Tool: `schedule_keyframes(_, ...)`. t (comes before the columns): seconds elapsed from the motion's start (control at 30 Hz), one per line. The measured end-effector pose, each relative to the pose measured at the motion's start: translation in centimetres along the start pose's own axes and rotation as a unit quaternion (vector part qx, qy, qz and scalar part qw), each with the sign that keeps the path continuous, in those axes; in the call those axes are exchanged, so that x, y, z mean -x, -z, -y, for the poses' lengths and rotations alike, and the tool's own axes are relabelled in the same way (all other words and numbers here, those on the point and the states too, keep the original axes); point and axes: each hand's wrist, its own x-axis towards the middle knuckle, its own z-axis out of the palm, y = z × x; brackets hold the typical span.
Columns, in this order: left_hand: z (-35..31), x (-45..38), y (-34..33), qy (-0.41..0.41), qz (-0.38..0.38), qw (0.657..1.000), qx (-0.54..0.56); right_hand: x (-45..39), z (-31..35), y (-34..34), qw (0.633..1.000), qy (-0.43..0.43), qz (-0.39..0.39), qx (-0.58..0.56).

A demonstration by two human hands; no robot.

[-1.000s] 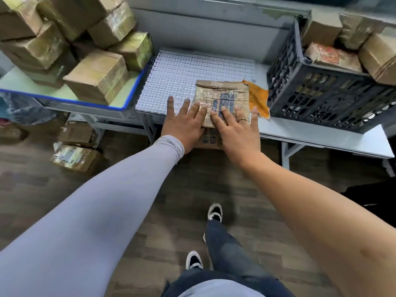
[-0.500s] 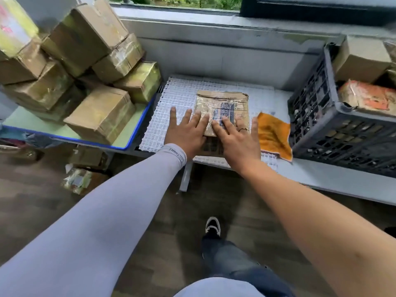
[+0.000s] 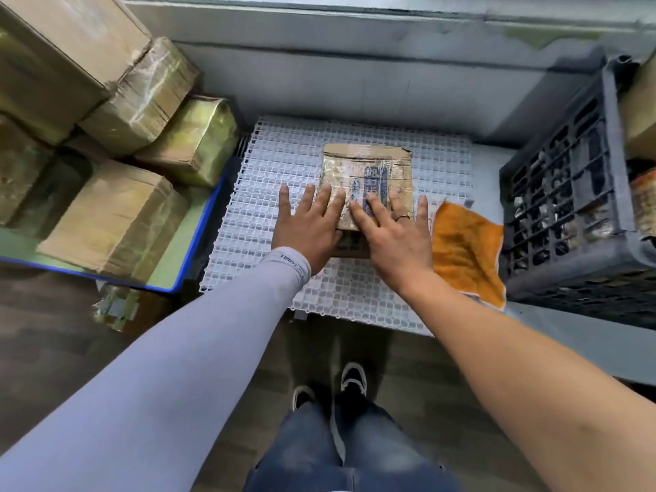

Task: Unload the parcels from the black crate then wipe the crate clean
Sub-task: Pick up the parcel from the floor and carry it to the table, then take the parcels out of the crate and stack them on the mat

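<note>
Tape-glossy brown cardboard parcel [image 3: 367,179] lies on the white plastic grid mat [image 3: 284,165], nine o'clock of the black crate [image 3: 568,193]. Left hand [image 3: 307,227] and right hand [image 3: 394,236], fingers flat, press it; probably light, stiff, slick, so grip its side edges.

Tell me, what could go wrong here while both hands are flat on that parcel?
The parcel lies on the white grid mat under the flat left hand and right hand; pushed sideways, it might drag the orange cloth, which overhangs the table edge. The black crate still holds parcels, so wiping must wait. The stacked boxes at left look precarious.
</note>
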Motion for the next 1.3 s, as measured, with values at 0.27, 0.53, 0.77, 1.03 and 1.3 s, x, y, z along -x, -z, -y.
schedule_keyframes(0.27, 2.5, -3.0, -0.8, -0.057, 0.002, 0.998, 0.02, -2.9, -1.7, -2.0, 0.997, 0.032, 0.074, -0.021)
schedule_keyframes(0.53, 5.1, -9.8, 0.6, -0.084, -0.005, 0.995, 0.057, -4.2, -2.2, -0.9, 0.989, 0.001, 0.141, -0.047)
schedule_keyframes(0.77, 4.4, -16.1, 2.0, -0.093, 0.029, 0.989, 0.109, -5.4, -3.1, 0.2, 0.982, -0.094, 0.159, -0.035)
schedule_keyframes(1.03, 3.9, -16.3, 1.9, -0.06, 0.03, 0.992, 0.105, -6.6, -1.9, 0.3, 0.951, -0.217, 0.196, -0.1)
schedule_keyframes(1.3, 3.5, -13.3, 3.1, 0.029, 0.044, 0.996, 0.075, -7.6, -2.4, -0.5, 0.824, -0.405, 0.105, -0.381)
